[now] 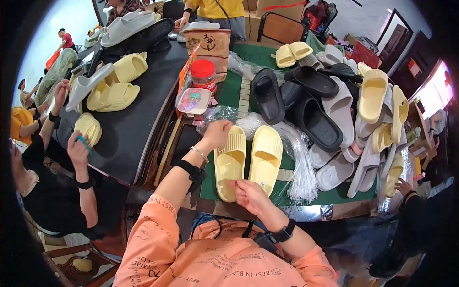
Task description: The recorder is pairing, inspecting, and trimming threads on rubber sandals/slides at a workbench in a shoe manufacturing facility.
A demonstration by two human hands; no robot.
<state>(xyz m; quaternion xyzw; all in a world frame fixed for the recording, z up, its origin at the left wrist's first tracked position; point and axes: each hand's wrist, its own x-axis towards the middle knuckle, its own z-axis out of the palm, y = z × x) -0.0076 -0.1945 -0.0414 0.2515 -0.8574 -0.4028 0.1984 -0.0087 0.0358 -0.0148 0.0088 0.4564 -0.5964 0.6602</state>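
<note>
Two pale yellow slide slippers lie side by side in front of me, a left one [228,170] and a right one [266,165]. At the toe end of the left slipper, my left hand [217,135] is closed with its fingers pinched together. My right hand [253,197] is closed too, its thumb and fingertips pinched over that slipper's heel. Whatever either pinch holds is too small or thin to make out. Just right of the pair lies a bundle of thin clear plastic strands [302,179], its ends fanned toward me.
Black, grey and yellow slippers [330,105] are heaped at the right. A red-lidded jar [203,74] and a small plastic tub [193,101] stand at the far left. Co-workers' hands [79,150] are busy beside the dark table [129,136] with more slippers.
</note>
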